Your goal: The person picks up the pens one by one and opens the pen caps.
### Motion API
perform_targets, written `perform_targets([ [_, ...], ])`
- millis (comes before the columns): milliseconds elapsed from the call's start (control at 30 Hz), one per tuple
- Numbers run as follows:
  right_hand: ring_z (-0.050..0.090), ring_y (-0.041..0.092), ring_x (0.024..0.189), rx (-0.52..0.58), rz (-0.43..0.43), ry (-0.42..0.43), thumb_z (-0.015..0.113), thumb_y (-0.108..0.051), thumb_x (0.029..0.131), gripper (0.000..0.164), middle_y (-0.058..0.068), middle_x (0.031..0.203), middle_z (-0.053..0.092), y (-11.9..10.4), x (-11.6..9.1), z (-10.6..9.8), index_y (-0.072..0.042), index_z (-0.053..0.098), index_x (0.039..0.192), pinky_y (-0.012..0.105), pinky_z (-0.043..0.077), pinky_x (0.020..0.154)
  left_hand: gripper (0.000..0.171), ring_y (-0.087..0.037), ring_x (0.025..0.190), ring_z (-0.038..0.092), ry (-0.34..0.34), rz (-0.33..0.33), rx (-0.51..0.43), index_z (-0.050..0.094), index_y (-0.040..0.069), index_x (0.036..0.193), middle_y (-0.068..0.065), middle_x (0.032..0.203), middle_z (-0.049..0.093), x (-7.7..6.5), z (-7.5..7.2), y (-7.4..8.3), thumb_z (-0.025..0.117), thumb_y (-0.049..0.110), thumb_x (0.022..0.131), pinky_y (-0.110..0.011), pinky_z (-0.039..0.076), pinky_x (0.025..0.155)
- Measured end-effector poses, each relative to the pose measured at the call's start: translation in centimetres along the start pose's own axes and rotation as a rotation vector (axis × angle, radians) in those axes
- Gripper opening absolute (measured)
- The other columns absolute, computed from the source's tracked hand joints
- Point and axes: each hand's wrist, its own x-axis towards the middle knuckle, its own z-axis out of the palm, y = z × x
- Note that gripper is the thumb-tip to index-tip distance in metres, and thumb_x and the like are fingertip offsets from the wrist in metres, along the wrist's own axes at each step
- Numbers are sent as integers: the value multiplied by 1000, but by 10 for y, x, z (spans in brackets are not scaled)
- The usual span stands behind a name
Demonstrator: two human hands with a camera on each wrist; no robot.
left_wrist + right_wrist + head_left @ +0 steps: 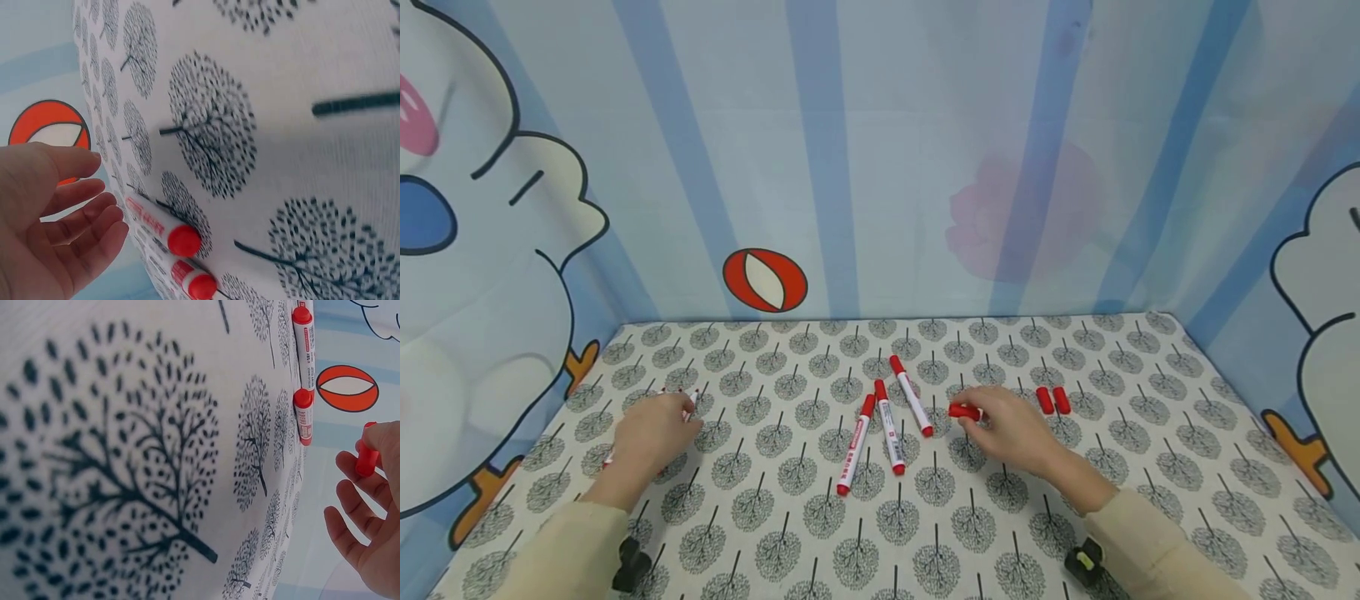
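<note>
Backdrop (pixel 917 192): pale cloth with blue stripes, rising behind the twelve o'clock edge of the table; a red-and-white ball (pixel 765 280) is printed on it toward eleven o'clock, with large cartoon figures at the nine and three o'clock sides.
Table (pixel 790 542): covered in white cloth patterned with dark trees; hours are counted from its middle, twelve being the far side.
Sleeves: both cream, the left sleeve (pixel 565 550) coming in from eight o'clock, the right sleeve (pixel 1157 542) from four.
Left hand (pixel 651 433): at nine o'clock, above some markers; its grip is released, the fingers loosely bent with nothing between them.
Right hand (pixel 1009 427): at three o'clock; its grip is grasping a red cylinder (pixel 964 411), pinched between thumb and forefinger.
Middle markers: three, white with red ends, lying well apart from both hands; the leftmost marker (pixel 856 446) points to one o'clock, the centre marker (pixel 890 427) and the rightmost marker (pixel 912 396) to eleven, this last one lying farthest back.
Side markers (pixel 153 220): at nine o'clock, mostly hidden by the left hand in the head view; two red ends show in the left wrist view, and the full count cannot be told.
Spare cylinders (pixel 1044 400): two, short and red, side by side between two and three o'clock, just beyond the right hand.
</note>
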Motion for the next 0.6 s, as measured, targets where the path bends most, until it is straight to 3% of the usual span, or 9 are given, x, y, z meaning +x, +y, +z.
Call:
perform_targets([
  [267, 60, 10, 82, 4, 46, -8, 66, -16, 81, 26, 0, 105, 67, 3, -2, -2, -13, 66, 107, 25, 48, 67, 25, -15, 55, 51, -2, 94, -15, 63, 2, 100, -10, 83, 63, -1, 5, 15, 64, 20, 82, -29, 41, 43],
  [600, 58, 6, 73, -13, 61, -5, 66, -18, 83, 23, -5, 90, 66, 8, -3, -5, -16, 65, 106, 21, 47, 61, 23, -16, 61, 54, 42, 154, -19, 66, 6, 98, -8, 85, 63, 0, 15, 29, 65, 19, 80, -30, 43, 47],
])
